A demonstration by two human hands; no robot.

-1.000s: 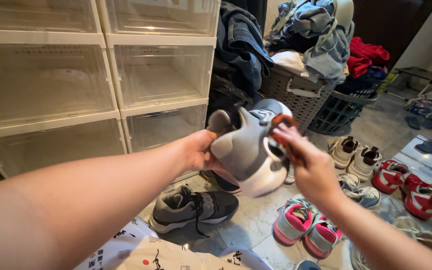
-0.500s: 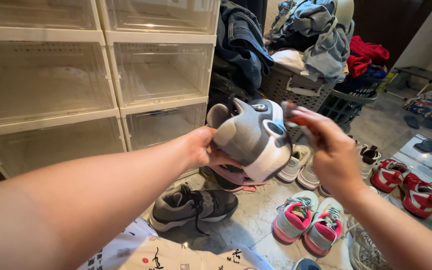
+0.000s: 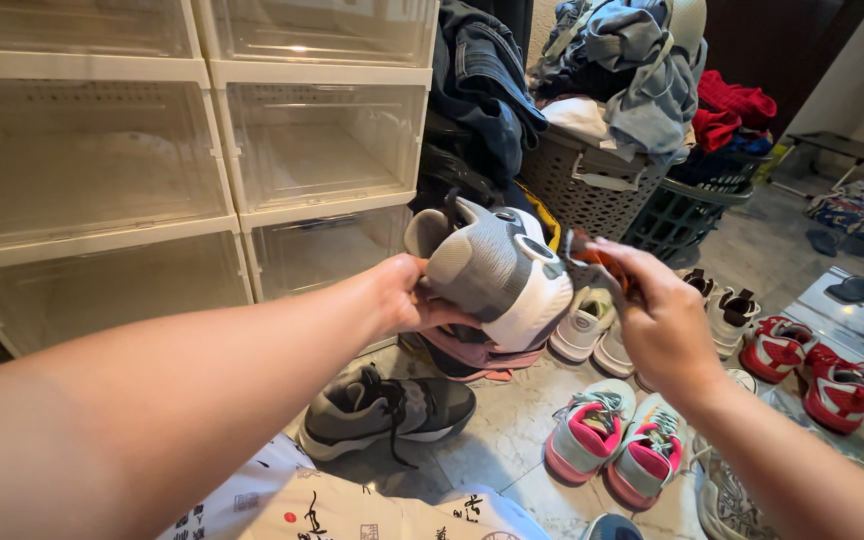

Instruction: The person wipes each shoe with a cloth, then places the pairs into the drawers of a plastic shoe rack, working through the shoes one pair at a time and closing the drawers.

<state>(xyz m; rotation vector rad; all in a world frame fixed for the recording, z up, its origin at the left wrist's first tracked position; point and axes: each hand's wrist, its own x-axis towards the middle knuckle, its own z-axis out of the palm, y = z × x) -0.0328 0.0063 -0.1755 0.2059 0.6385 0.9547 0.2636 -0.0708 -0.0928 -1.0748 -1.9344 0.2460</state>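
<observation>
Both hands are up in front of the clear boxes: the left hand (image 3: 407, 300) grips a grey and white sneaker (image 3: 492, 275) by its heel end, fingers wrapped underneath, while the right hand (image 3: 657, 325) pinches something at the shoe's toe end between thumb and fingers, an orange scrap showing there, though what it is cannot be made out. That sneaker hangs in the air, tilted with its white sole turned toward the camera, right in front of the lower clear storage box (image 3: 327, 250) of the white stacked unit. Straight below it on the tiled floor (image 3: 512, 440) lies its likely partner, a grey sneaker with black laces (image 3: 387, 410), on its sole, near a patterned white cloth (image 3: 352, 505) at the bottom edge. Just under the held shoe sits a pinkish shoe (image 3: 482, 355), partly hidden. Over to the right of the floor, a pair of pink and grey sneakers (image 3: 612, 445) stands side by side, a white pair (image 3: 587, 325) peeks out behind the right hand, and a red and white pair (image 3: 807, 365) rests near the right edge. Behind all that, a grey laundry basket (image 3: 592, 185) is heaped with clothes (image 3: 632, 70), with dark jeans (image 3: 482, 85) hanging beside it against the boxes.
</observation>
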